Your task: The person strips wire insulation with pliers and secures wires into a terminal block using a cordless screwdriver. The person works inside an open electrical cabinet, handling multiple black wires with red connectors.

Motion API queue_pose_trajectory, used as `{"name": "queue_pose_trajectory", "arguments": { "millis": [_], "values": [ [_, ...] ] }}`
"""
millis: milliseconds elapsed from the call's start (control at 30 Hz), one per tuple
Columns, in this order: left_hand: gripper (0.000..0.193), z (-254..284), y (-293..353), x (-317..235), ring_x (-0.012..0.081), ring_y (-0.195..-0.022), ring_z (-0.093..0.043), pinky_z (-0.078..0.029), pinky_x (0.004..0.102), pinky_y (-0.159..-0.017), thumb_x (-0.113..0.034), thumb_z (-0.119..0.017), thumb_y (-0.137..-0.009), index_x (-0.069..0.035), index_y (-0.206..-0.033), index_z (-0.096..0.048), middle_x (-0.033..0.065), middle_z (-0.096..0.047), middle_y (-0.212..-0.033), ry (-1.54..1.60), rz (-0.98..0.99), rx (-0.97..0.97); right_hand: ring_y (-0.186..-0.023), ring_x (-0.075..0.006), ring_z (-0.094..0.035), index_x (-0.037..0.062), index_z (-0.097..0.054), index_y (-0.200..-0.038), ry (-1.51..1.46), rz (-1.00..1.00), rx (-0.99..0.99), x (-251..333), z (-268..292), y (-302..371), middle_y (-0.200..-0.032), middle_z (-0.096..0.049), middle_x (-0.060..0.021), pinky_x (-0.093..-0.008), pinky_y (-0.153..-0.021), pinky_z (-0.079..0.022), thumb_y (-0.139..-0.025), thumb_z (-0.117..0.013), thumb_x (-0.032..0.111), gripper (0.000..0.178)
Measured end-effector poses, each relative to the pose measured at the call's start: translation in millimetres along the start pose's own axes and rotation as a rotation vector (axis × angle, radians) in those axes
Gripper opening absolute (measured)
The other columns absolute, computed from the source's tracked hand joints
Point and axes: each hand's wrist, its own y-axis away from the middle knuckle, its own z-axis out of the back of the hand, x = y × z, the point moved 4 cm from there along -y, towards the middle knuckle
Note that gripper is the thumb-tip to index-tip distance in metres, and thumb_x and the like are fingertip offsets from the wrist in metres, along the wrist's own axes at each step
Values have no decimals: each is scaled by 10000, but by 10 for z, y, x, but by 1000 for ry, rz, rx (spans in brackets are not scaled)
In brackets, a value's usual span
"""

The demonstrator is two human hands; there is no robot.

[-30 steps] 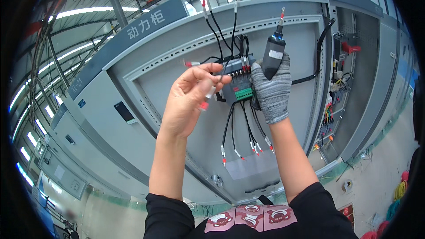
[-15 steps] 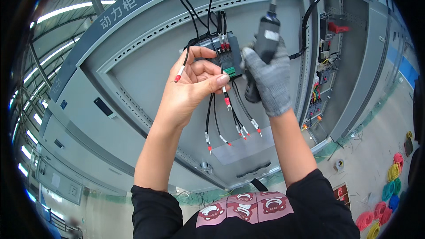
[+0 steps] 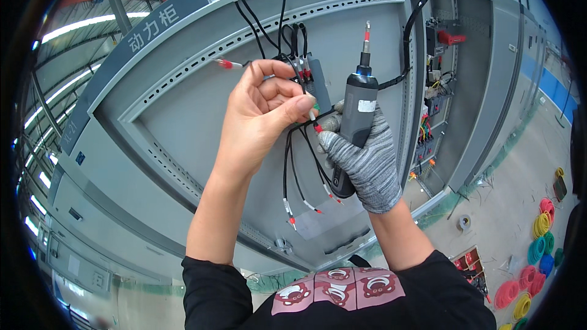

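Note:
My bare left hand pinches a black wire between thumb and forefinger. The wire's red-sleeved terminal sticks out below the fingertips, beside my right fingers. My right hand, in a grey knit glove, grips a dark grey cordless screwdriver with its bit pointing up. Another black wire with a red end juts out left of my left hand. Behind my hands, a dark grey electrical device sits on the cabinet door, partly hidden. Several black wires with red ends dangle below it.
A grey cabinet door panel with a slotted frame fills the middle. At right, the open cabinet shows breakers and a red handle. Coloured wire coils, a tape roll and a parts box lie on the floor.
My right hand has come down with the screwdriver, its fingers now close to the pinched wire's terminal. The loose wire by my left hand has swung up and left.

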Motion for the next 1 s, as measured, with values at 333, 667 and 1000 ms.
{"name": "queue_pose_trajectory", "arguments": {
  "millis": [333,667,1000],
  "values": [
    [354,46,-12,13,127,-857,-698,-534,254,-814,-38,-807,-797,-50,-1061,-572,23,-680,-828,1,-32,22,-683,-117,-649,50,-534,-1174,-28,-6,-31,-18,-63,15,-852,-664,-46,-254,-587,-549,-803,-770,50,439],
    [457,29,36,-5,119,-836,-691,-534,249,-784,-105,-797,-819,6,-1193,-559,83,-744,-917,-7,37,98,-664,-120,-653,31,-514,-1167,-119,-42,-35,-7,-79,42,-844,-665,-57,-261,-565,-559,-818,-766,57,431],
    [247,45,-10,-110,104,-774,-674,-539,234,-730,-145,-801,-829,-18,-984,-657,59,-711,-852,-115,47,147,-662,-113,-642,37,-514,-1160,-105,-25,-40,9,-135,-4,-833,-655,-51,-254,-569,-542,-822,-760,48,418]
  ]
}}
